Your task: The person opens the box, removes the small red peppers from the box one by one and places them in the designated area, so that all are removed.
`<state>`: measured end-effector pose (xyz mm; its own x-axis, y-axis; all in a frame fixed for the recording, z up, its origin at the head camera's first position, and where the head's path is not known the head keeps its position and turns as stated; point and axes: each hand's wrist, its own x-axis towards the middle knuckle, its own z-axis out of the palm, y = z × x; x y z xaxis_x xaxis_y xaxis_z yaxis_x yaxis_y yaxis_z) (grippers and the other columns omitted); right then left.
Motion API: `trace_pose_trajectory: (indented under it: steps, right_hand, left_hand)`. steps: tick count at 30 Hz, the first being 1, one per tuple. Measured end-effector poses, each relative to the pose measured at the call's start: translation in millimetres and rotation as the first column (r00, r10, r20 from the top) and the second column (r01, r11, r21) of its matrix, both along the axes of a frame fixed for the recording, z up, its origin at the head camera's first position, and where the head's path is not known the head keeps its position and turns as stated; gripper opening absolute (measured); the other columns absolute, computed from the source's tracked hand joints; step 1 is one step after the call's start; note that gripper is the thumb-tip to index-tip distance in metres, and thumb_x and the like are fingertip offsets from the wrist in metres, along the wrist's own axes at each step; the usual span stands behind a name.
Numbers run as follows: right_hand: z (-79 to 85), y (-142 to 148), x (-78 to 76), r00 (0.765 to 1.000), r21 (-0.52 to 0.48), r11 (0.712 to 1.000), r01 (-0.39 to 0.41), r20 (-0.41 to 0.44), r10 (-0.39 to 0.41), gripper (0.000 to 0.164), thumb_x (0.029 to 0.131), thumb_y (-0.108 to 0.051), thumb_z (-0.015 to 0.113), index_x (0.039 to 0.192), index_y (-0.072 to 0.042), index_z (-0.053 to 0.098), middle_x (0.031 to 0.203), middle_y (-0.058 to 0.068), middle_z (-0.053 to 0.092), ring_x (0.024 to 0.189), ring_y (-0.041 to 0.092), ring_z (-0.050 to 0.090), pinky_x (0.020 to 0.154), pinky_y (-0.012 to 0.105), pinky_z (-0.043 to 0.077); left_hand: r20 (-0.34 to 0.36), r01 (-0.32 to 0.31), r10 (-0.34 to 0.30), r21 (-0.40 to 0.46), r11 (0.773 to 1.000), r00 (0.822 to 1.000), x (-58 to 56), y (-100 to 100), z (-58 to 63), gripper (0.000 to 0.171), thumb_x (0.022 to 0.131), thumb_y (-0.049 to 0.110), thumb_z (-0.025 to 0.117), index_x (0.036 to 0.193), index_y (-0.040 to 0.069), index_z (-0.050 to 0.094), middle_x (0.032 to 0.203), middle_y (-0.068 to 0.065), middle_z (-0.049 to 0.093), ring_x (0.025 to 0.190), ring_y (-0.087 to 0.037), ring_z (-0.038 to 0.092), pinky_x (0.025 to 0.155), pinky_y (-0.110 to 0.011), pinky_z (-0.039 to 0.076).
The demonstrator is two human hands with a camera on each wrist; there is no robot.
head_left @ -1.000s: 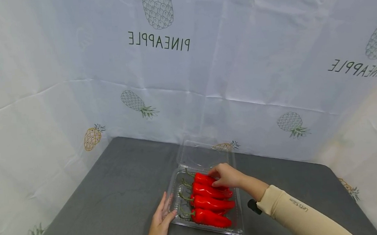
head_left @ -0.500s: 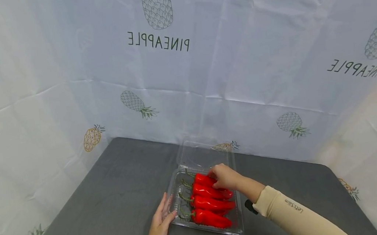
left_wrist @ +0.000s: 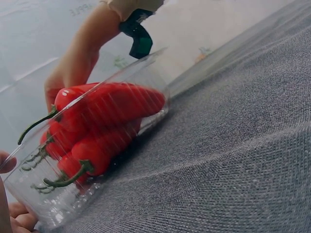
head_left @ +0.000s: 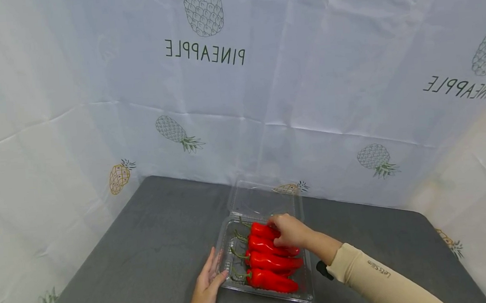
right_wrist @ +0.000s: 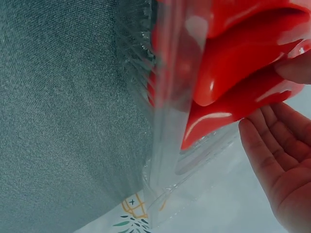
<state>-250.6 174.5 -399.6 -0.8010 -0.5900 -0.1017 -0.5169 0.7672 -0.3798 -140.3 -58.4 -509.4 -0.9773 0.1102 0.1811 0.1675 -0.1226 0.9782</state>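
A clear plastic clamshell container (head_left: 280,299) lies with its lid raised on the grey table. Several long red peppers (head_left: 273,262) with green stems sit side by side in it, some on top of others. My left hand (head_left: 203,290) holds the container's left side near the front corner, thumb at the rim. At the far end of the row, my right hand (head_left: 293,231) pinches the farthest red pepper (head_left: 261,230) between thumb and fingers; that hand (right_wrist: 286,150) hides part of the pepper in the head view.
The transparent lid (head_left: 264,198) stands tilted back at the rear of the container. Behind the grey table (head_left: 168,233) hangs a white curtain (head_left: 305,70) printed with pineapples. A dark band (head_left: 324,269) is on the right wrist below the beige sleeve (head_left: 381,278).
The right hand has closed slightly on the farthest red pepper and shifted a little. The left hand, container and other peppers look the same.
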Motion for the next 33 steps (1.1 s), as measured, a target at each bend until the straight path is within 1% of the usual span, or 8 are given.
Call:
trace_pose_trajectory:
  steps: [9,14,16,19,21,23,28,33]
  right_hand:
    - [-0.1,5,1.1,0.997,-0.003,1.000,-0.030,-0.069,0.030,0.028,0.079,-0.005,0.066,0.106,0.001,0.062,0.097,0.009,0.062,0.082,0.020,0.057,0.067,0.029,0.051]
    - [2.3,9,0.8,0.999,-0.037,0.999,-0.029,-0.045,0.027,0.031,0.082,-0.007,0.061,0.113,0.001,0.063,0.100,0.008,0.059,0.081,0.017,0.053,0.065,0.027,0.048]
    - [3.3,11,0.4,1.000,-0.063,0.998,-0.014,-0.028,0.013,0.033,0.082,-0.008,0.061,0.114,0.000,0.063,0.099,0.007,0.058,0.079,0.015,0.050,0.062,0.025,0.045]
    - [2.7,13,-0.7,1.000,-0.088,0.996,0.001,-0.017,-0.003,0.034,0.079,-0.008,0.062,0.112,0.000,0.063,0.097,0.006,0.058,0.079,0.013,0.049,0.061,0.023,0.045]
    - [1.8,14,-1.4,1.000,-0.108,0.994,0.005,0.008,-0.004,0.033,0.078,-0.008,0.063,0.109,0.000,0.061,0.097,0.005,0.059,0.078,0.013,0.050,0.061,0.023,0.046]
    - [1.0,16,-2.0,0.999,-0.123,0.992,0.010,0.050,-0.004,0.032,0.077,-0.009,0.064,0.107,-0.002,0.058,0.096,0.006,0.060,0.074,0.013,0.052,0.060,0.024,0.047]
    - [2.7,17,-3.9,0.987,-0.142,0.989,0.033,0.161,-0.010,0.035,0.078,-0.010,0.065,0.109,-0.005,0.050,0.100,0.013,0.062,0.072,0.016,0.056,0.060,0.028,0.049]
    - [2.3,18,-6.0,0.967,-0.168,0.985,0.046,0.253,-0.002,0.051,0.083,-0.022,0.068,0.127,-0.006,0.047,0.102,0.011,0.064,0.083,0.017,0.060,0.067,0.031,0.052]
  left_hand:
    - [-0.010,-0.004,0.004,-0.008,1.000,1.000,-0.5,1,0.8,0.067,0.095,0.007,0.048,0.143,-0.014,0.006,0.144,-0.035,0.022,0.119,0.019,0.028,0.095,0.000,0.025]
    - [0.009,-0.010,0.010,-0.031,0.999,1.000,-0.4,1,1.4,0.067,0.095,0.008,0.048,0.144,-0.012,0.007,0.145,-0.033,0.024,0.120,0.017,0.028,0.094,0.000,0.024]
    - [0.023,-0.013,0.014,-0.041,0.999,1.000,-0.5,0,1.9,0.067,0.095,0.010,0.049,0.145,-0.010,0.008,0.146,-0.031,0.024,0.126,0.008,0.028,0.094,0.000,0.024]
    - [0.038,-0.016,0.018,-0.055,0.998,0.999,-0.7,0,2.8,0.068,0.096,0.011,0.049,0.145,-0.009,0.008,0.146,-0.030,0.025,0.133,-0.014,0.025,0.094,0.000,0.025]
    - [0.040,-0.019,0.021,-0.060,0.998,0.999,-0.6,-1,3.1,0.068,0.096,0.012,0.049,0.145,-0.009,0.008,0.147,-0.029,0.025,0.133,-0.028,0.022,0.094,0.000,0.025]
    - [0.039,-0.022,0.024,-0.068,0.997,0.999,-0.4,-1,3.4,0.068,0.096,0.012,0.049,0.145,-0.009,0.008,0.146,-0.029,0.025,0.133,-0.033,0.021,0.094,0.000,0.025]
    - [0.043,-0.027,0.030,-0.078,0.997,0.999,0.0,-1,4.1,0.068,0.096,0.013,0.049,0.146,-0.008,0.009,0.147,-0.028,0.026,0.133,-0.036,0.021,0.094,-0.001,0.025]
    - [0.040,-0.020,0.023,-0.077,0.997,0.999,-0.1,-1,3.5,0.068,0.096,0.013,0.049,0.146,-0.008,0.009,0.146,-0.028,0.026,0.133,-0.036,0.022,0.094,-0.001,0.025]
